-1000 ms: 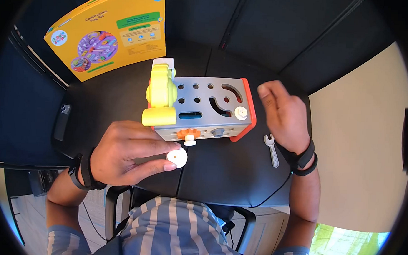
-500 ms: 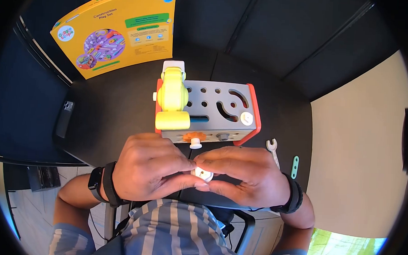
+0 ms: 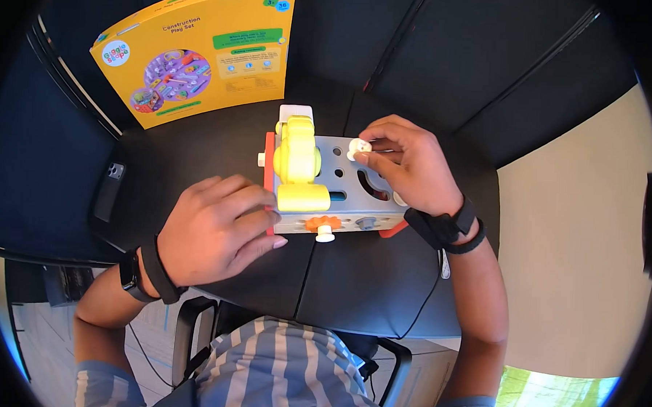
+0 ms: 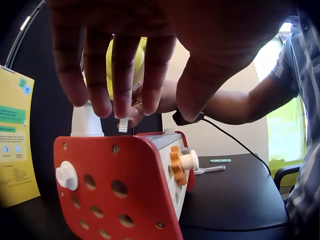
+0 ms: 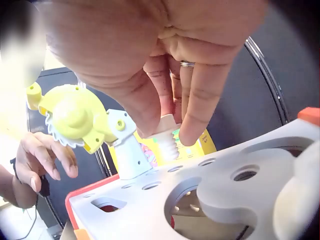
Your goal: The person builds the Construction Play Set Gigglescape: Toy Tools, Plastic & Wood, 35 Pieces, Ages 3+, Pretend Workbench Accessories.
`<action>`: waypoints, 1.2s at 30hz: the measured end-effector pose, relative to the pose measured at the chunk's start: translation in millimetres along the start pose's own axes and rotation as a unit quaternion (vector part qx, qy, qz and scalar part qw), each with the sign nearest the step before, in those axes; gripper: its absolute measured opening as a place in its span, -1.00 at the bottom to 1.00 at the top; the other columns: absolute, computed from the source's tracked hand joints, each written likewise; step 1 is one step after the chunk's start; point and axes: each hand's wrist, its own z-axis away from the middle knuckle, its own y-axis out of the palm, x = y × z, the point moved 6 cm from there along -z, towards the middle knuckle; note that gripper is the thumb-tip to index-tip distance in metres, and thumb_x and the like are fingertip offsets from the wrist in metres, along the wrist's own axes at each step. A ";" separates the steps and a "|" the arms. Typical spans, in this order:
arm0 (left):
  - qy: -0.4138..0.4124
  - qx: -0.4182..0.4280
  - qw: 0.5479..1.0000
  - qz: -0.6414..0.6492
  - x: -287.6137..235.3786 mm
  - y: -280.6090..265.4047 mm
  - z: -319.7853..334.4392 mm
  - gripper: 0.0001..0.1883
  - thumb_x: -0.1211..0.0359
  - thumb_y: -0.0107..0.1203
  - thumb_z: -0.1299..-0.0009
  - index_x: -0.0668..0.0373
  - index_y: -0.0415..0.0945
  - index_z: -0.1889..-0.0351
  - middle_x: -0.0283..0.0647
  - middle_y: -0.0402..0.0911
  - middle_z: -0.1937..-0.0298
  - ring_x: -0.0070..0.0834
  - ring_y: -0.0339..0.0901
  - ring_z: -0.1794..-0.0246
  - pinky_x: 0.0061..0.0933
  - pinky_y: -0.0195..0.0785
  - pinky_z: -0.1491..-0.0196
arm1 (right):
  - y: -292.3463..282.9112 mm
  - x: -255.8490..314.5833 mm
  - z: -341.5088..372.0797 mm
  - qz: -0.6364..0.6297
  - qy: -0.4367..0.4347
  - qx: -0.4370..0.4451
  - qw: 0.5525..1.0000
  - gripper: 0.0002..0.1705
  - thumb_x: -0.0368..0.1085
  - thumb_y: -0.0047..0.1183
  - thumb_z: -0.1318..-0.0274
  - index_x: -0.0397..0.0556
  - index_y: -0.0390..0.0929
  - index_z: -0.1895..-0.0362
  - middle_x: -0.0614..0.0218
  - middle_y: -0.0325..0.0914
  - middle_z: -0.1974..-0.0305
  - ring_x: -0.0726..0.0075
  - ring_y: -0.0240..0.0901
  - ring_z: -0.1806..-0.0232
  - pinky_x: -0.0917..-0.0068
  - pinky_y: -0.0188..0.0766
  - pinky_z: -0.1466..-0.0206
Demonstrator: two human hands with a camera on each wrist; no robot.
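Note:
My right hand (image 3: 418, 167) pinches a white screw (image 3: 359, 148) by its head above the holed grey top of the toy bench (image 3: 352, 194). In the right wrist view the screw's threaded shaft (image 5: 169, 147) points down, a little above the panel. My left hand (image 3: 219, 231) is beside the bench's red left end, fingers relaxed and holding nothing. In the left wrist view its fingers hang over the red end panel (image 4: 112, 172). A yellow saw-like part (image 3: 297, 155) stands on the bench's left end. An orange gear (image 3: 318, 223) and a white bolt (image 3: 325, 234) are on the front side.
A yellow box (image 3: 201, 60) stands at the back left. A phone (image 3: 109, 190) lies at the table's left. In the left wrist view a white wrench (image 4: 212, 169) and a green strip (image 4: 220, 161) lie beyond the bench. A cable (image 3: 427, 299) runs from my right wrist.
Both hands met at the white screw in front of the bench, then parted. My right hand has carried the screw up over the top panel; my left has let go and moved left.

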 end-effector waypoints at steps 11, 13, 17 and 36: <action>0.028 -0.011 0.999 -0.035 20.6 21.4 1.3 -0.60 0.19 0.53 -0.26 0.10 0.78 -0.03 -0.17 0.72 0.05 -0.14 0.70 0.01 -0.14 0.54 0.09 | 24.5 -0.7 -14.1 0.140 -0.057 0.019 0.988 -0.75 -0.34 0.38 -0.32 -0.21 0.78 -0.01 0.16 0.73 0.02 0.00 0.73 0.06 0.17 0.64 -0.08; 0.025 -0.015 0.999 -0.034 21.9 22.3 0.6 -0.61 0.21 0.54 -0.26 0.09 0.78 -0.02 -0.18 0.72 0.06 -0.15 0.70 0.02 -0.14 0.53 0.10 | 24.3 2.7 -13.7 0.157 -0.073 0.018 0.985 -0.74 -0.32 0.39 -0.33 -0.19 0.80 -0.02 0.19 0.74 0.01 0.01 0.73 0.04 0.16 0.64 -0.09; 0.024 -0.033 0.999 -0.023 23.1 24.0 -0.2 -0.64 0.25 0.54 -0.27 0.10 0.77 -0.01 -0.20 0.71 0.09 -0.15 0.70 0.06 -0.14 0.53 0.12 | 21.5 -0.3 -14.3 0.212 -0.056 0.009 0.976 -0.74 -0.20 0.37 -0.36 -0.08 0.84 0.01 0.26 0.75 0.04 0.00 0.71 0.07 0.13 0.62 -0.05; 0.012 -0.055 0.998 -0.009 22.6 24.6 -1.7 -0.66 0.31 0.53 -0.28 0.14 0.77 0.00 -0.18 0.69 0.14 -0.13 0.68 0.14 -0.12 0.57 0.12 | 22.7 3.4 -23.5 0.240 0.033 0.003 0.970 -0.67 -0.04 0.41 -0.33 -0.07 0.83 0.23 0.24 0.73 0.31 0.06 0.69 0.27 0.16 0.58 0.19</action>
